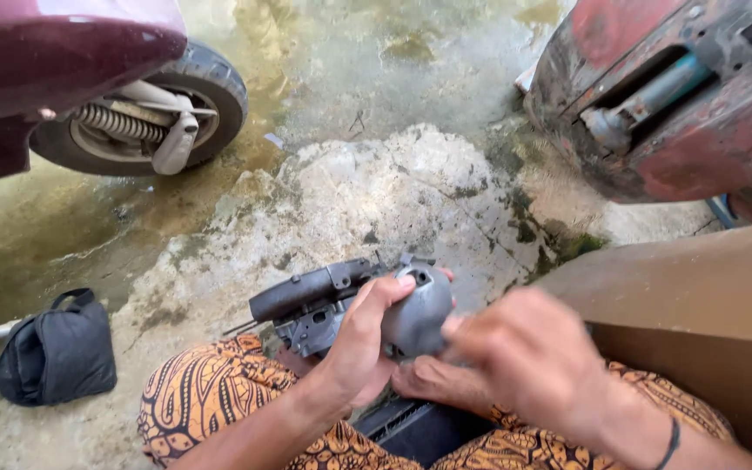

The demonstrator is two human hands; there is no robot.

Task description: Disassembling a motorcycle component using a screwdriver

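Observation:
My left hand grips a dark grey scooter handlebar assembly with a black rubber grip on its left end and a rounded grey cover on its right. It rests over my lap, above my orange patterned trousers. My right hand is blurred and sits against the right side of the grey cover; I cannot tell whether it holds anything. A black panel lies between my knees.
A maroon scooter's rear wheel with spring stands at top left. A worn red scooter body is at top right. A black pouch lies on the wet concrete floor at left. A brown cardboard box is at right.

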